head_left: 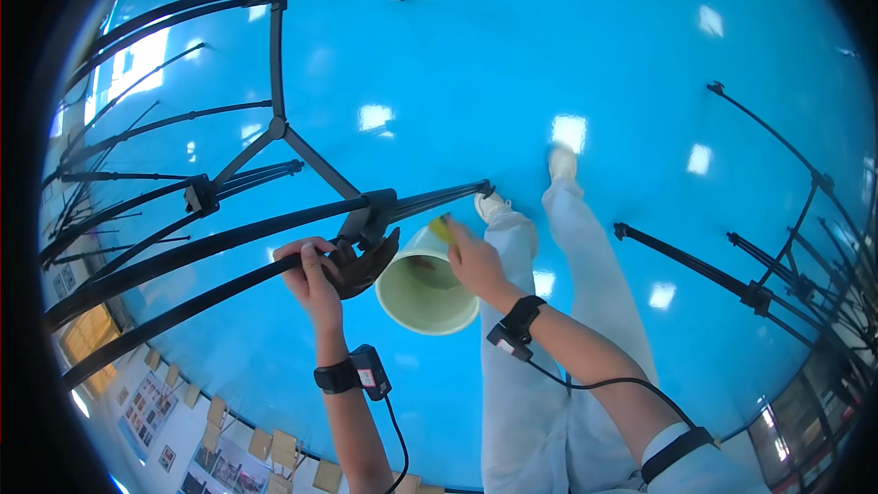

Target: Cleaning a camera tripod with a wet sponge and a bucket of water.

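Observation:
My left hand is closed around a black tube of a tripod stand. Against its fingers is a dark brown, pointed, folded thing; I cannot tell what it is or whether the hand holds it. My right hand grips a yellow-green sponge, blurred and partly covered by the fingers, above the far rim of a pale green bucket. Something reddish-brown shows inside the bucket, which is on the floor by my legs.
Glossy blue floor reflects bright lights. More black tripods stand at left and right, their legs reaching towards my shoes. Cables run from devices on both wrists. Posters and small boards line the wall at lower left.

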The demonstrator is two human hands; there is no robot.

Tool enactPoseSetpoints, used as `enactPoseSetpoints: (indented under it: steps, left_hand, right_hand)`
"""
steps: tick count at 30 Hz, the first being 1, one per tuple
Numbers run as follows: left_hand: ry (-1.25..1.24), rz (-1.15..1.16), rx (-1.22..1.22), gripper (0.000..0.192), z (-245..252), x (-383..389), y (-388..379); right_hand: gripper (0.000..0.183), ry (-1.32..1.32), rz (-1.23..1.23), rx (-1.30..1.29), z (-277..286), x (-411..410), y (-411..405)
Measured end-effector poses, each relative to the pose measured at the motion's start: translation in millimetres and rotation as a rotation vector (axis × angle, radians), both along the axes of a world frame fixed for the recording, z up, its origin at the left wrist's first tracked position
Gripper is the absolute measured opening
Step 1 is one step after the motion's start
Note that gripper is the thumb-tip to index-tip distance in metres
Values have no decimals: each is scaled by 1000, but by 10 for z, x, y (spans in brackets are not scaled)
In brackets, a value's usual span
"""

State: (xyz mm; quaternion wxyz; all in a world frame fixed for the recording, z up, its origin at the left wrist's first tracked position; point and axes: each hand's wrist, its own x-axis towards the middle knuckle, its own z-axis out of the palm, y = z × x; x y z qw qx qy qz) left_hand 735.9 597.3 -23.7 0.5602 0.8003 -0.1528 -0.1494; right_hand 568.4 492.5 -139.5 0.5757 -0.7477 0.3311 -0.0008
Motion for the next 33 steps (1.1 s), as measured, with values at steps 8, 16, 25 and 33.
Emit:
enactPoseSetpoints:
  steps: [8, 16, 25, 33]
  left_hand:
    - [-112, -40, 35, 5, -80, 77, 108]
    - [-272, 283, 299, 22, -190, 42, -73]
    - [-875, 167, 737, 35, -106, 176, 152]
    - [-483, 470, 256, 47, -155, 249, 317]
  right_hand:
    - [59, -179, -239, 88, 190, 569, 168]
    - [51, -346, -91, -431, -534, 726, 608]
    - [42, -185, -96, -266, -2112, 242, 596]
    - [61, 119, -428, -48, -3482, -249, 503]
